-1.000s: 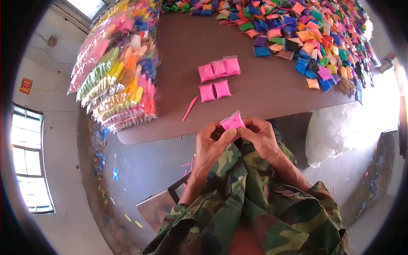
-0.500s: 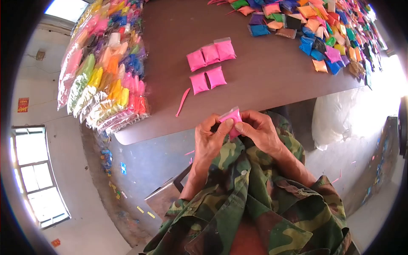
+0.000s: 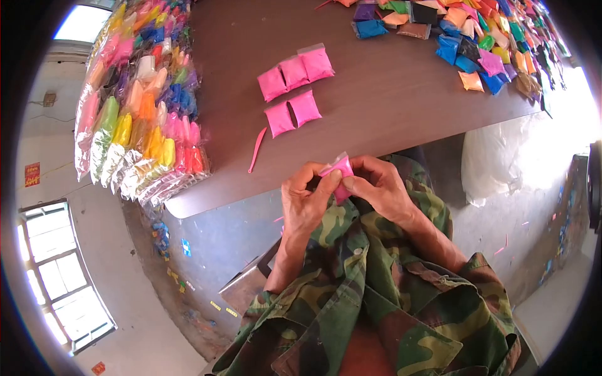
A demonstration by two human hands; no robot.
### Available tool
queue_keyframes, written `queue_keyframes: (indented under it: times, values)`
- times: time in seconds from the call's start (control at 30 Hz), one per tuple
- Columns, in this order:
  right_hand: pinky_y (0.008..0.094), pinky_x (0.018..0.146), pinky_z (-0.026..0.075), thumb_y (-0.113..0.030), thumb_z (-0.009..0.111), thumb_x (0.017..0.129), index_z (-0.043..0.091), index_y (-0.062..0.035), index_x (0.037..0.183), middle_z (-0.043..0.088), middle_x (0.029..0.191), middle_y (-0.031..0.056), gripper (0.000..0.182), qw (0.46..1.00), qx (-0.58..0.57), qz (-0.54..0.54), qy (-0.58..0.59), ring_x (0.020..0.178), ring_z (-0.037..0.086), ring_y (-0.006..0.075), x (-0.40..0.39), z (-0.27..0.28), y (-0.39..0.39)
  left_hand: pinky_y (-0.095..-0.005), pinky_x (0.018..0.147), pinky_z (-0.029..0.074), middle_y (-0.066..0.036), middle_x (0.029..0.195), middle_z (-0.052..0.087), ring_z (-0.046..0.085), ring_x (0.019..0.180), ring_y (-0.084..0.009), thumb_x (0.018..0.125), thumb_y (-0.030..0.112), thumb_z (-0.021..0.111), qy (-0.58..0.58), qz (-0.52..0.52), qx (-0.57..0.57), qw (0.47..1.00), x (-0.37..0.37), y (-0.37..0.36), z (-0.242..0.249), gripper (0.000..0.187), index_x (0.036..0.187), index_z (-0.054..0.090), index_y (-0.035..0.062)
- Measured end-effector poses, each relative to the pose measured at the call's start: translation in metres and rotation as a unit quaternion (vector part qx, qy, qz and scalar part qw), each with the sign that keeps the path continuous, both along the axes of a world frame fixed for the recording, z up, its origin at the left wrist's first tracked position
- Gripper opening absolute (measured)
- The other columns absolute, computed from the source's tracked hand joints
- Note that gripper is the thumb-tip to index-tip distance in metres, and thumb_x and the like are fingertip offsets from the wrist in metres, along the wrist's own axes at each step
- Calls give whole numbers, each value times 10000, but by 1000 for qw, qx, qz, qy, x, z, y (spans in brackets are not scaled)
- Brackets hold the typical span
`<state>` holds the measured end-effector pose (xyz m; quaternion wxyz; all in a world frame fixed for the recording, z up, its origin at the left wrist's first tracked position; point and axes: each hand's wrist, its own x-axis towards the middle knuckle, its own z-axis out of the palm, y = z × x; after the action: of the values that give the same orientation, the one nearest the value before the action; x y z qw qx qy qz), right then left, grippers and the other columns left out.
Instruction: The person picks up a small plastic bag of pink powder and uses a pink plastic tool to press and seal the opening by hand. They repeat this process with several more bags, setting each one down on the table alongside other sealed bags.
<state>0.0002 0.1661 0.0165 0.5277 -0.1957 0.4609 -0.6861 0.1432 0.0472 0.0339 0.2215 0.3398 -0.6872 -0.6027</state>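
Note:
Both of my hands pinch one small pink packet point(image 3: 339, 175) just in front of the table's near edge. My left hand point(image 3: 303, 199) grips its left side with thumb and fingers, and my right hand point(image 3: 378, 187) grips the right side. Only the packet's top shows; the fingers cover the lower part. On the brown table point(image 3: 389, 100) beyond lie several filled pink packets point(image 3: 291, 91) in two short rows. A thin pink strip point(image 3: 256, 150) lies to their left near the edge.
Clear bags stacked with coloured packets point(image 3: 135, 106) cover the table's left end. A loose heap of many-coloured packets point(image 3: 476, 44) spreads over the far right. A white sack point(image 3: 495, 163) stands below the table at the right. My camouflage jacket point(image 3: 376, 294) fills the foreground.
The view has tipped down, so the table and packets sit higher in frame. My fingers have closed further over the pink packet, which now shows less.

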Motion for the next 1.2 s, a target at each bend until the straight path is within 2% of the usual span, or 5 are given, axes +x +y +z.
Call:
queue_keyframes:
  times: [0.23, 0.37, 0.77, 1.07, 1.2]
  values:
    - [279, 850, 584, -131, 659, 1079, 703, 43, 1198, 747, 1055, 46, 215, 998, -45, -45, -23, 964, 686, 91, 0, -22, 3, -267, 700, 509, -15, 828, 718, 629, 778, -75, 959, 163, 807, 29, -2, 99, 995, -7, 7, 1, 213, 1018, 737, -30]
    - [285, 865, 590, -141, 659, 1083, 704, 39, 1197, 752, 1078, 58, 217, 994, -53, -97, 15, 981, 687, 95, -1, -25, 0, -290, 780, 562, -67, 907, 768, 678, 841, -98, 970, 173, 797, -10, -6, 75, 997, -10, 17, -6, 263, 1109, 749, -44]
    - [248, 788, 513, -164, 699, 1064, 691, 18, 1267, 728, 1036, 15, 273, 1000, -7, -5, 7, 896, 624, 73, 1, -20, 8, -271, 635, 475, -6, 776, 684, 576, 734, -71, 1003, 193, 769, -32, -19, -14, 999, -1, 7, -13, 223, 956, 721, -19]
    - [230, 718, 497, -192, 732, 1045, 750, -13, 1189, 740, 971, 2, 230, 997, -17, -63, -46, 827, 620, 59, 6, -20, 4, -263, 696, 552, -58, 919, 754, 679, 801, -100, 1013, 217, 762, 47, 9, 179, 983, -5, 11, -8, 303, 1146, 720, -52]
    - [227, 708, 498, -232, 736, 1044, 751, -15, 1188, 742, 962, -2, 261, 996, 13, -77, -33, 821, 623, 55, 4, -19, 3, -254, 661, 541, -53, 900, 749, 662, 763, -90, 1017, 210, 758, 44, 3, 165, 985, -8, 12, -7, 291, 1138, 724, -53]
